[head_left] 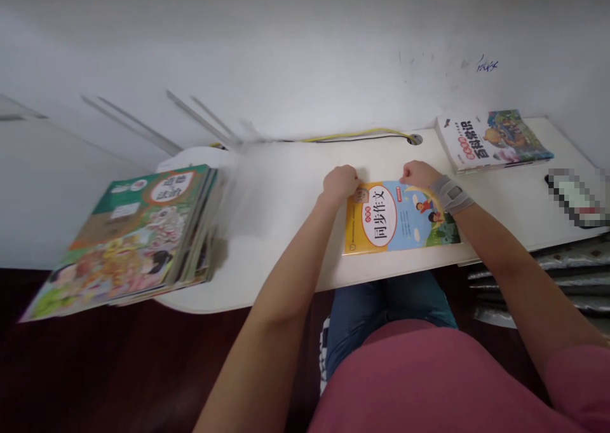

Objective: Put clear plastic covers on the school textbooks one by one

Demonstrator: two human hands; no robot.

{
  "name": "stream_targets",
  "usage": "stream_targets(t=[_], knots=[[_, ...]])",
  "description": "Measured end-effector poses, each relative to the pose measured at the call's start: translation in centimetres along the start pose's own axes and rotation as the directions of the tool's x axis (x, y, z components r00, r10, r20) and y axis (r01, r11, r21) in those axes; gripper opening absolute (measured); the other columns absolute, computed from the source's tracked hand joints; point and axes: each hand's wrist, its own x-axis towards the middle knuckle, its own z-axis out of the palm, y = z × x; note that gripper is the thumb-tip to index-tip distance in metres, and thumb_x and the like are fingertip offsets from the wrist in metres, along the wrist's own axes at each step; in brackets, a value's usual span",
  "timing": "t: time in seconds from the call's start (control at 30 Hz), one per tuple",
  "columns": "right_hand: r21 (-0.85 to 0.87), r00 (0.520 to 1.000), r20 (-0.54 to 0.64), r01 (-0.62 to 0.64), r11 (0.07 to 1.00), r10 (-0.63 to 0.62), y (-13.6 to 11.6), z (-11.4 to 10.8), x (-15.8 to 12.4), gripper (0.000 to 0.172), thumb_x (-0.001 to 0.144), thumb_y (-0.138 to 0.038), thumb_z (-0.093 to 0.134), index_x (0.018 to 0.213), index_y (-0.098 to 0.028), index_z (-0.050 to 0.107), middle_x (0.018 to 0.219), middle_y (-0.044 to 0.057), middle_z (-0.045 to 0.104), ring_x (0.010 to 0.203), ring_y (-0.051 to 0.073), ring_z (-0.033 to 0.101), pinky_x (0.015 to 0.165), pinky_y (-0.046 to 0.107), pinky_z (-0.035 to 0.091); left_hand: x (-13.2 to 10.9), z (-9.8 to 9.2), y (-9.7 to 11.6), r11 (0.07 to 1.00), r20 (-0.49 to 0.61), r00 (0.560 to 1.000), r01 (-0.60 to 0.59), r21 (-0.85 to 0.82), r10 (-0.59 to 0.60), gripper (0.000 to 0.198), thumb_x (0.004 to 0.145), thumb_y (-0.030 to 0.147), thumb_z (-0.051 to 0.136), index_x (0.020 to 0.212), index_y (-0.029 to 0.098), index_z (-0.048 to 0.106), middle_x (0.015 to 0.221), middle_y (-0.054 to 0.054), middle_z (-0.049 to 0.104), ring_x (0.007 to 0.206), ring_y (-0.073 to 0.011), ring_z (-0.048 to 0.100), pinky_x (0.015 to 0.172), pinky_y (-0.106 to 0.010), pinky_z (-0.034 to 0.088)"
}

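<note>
A yellow and blue book [381,217] with a white oval title panel and cartoon children on its cover lies near the front edge of the white table [267,229]. My left hand [342,182] is closed at its far left corner. Along the same far edge, my right hand [418,173] is closed too, with a grey wrist strap behind it. Fingers on both hands curl inward, so the fingertips are mostly hidden.
A thick stack of books [128,236] overhangs the table's left end. At the back right sits a smaller book pile [495,140], with a blurred-out dark-edged device [576,198] nearby. A yellow cable [352,134] runs along the wall into a round hole [415,140].
</note>
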Motion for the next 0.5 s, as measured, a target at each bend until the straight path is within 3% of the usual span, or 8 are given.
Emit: stream_targets(t=[0.13,0.33,0.5], knots=[[-0.003,1.000,-0.014,-0.008,1.000,0.008,0.2,0.4,0.2,0.012,0.080,-0.026,0.061,0.083,-0.017,0.067,0.089,0.006,0.070,0.078,0.016,0.059,0.069,0.026,0.040,0.2,-0.1,-0.1,0.999,0.001,0.999,-0.034,-0.009,0.034,0.020,0.079,0.030,0.059,0.084,0.016,0.072,0.095,-0.015,0.071,0.092,-0.0290,0.065,0.076,-0.034,0.048],[-0.008,1.000,-0.015,-0.010,1.000,0.010,0.4,0.8,0.6,0.013,0.081,-0.028,0.063,0.084,-0.017,0.067,0.091,0.006,0.070,0.080,0.016,0.060,0.069,0.025,0.040,0.7,-0.2,-0.8,0.986,-0.005,0.997,-0.082,-0.143,0.082,0.035,0.079,0.047,0.060,0.064,0.016,0.066,0.080,-0.013,0.070,0.083,-0.0273,0.066,0.075,-0.032,0.047],[-0.012,1.000,-0.006,0.004,1.000,-0.004,0.4,0.5,0.4,0.014,0.082,-0.030,0.063,0.085,-0.017,0.067,0.090,0.006,0.070,0.079,0.016,0.060,0.068,0.025,0.040,-0.3,0.2,-2.0,0.946,-0.049,0.999,-0.016,-0.323,0.001,0.034,0.081,0.049,0.057,0.073,0.017,0.066,0.071,-0.010,0.069,0.066,-0.0229,0.065,0.062,-0.030,0.047]])
